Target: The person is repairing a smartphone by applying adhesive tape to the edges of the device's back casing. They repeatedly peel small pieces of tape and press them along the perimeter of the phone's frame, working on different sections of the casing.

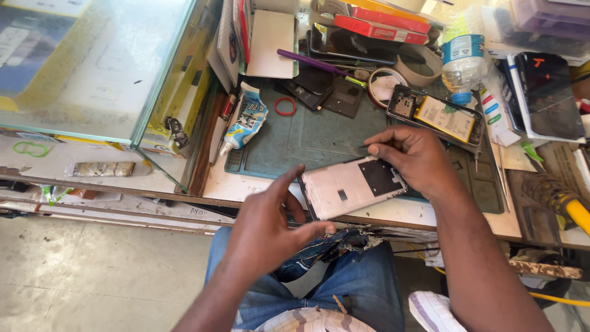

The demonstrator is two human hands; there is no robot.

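Evidently the pale, rectangular phone frame with a black patch on its inner face (351, 185) lay at the near edge of the tabletop (393, 215), half on the dark green work mat (307, 138), so both hands could reach it. The left hand (270, 224), at about seven o'clock from the frame, was open with fingers spread, its thumb tip pressing the lower left corner to steady it. The right hand (413, 154), at two o'clock, was pinched shut on a thin dark tool (367, 146) near the frame's top edge. At one o'clock, well apart, an opened phone with a yellowish battery (437, 115) rested on the mat, kept clear; a white glue tube (244, 123) lay at ten o'clock.
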